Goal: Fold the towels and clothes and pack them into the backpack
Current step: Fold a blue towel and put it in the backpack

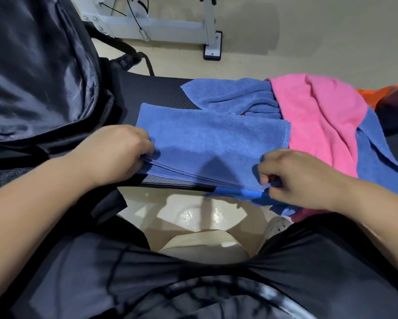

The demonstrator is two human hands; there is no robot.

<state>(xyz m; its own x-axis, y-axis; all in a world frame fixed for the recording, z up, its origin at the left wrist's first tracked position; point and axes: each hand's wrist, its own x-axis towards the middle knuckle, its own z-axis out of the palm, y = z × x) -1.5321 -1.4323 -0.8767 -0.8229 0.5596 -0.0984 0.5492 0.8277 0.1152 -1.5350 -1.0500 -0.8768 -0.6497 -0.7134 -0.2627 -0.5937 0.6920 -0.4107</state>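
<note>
Beyond our dark shirt (193, 284), we see the folded blue towel (211, 139) on the table (170, 93), its near edge pinched by curled fingers (145, 143): left hand (115, 153) at the left corner, right hand (294, 178) at the right. The backpack (39, 72) lies open left of it, a pink towel (320, 116) right.

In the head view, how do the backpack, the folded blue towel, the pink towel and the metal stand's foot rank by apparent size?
1. backpack, largest, though cut off by the picture edge.
2 and 3. folded blue towel and pink towel: too alike to rank.
4. stand foot, smallest, also farthest away.
</note>
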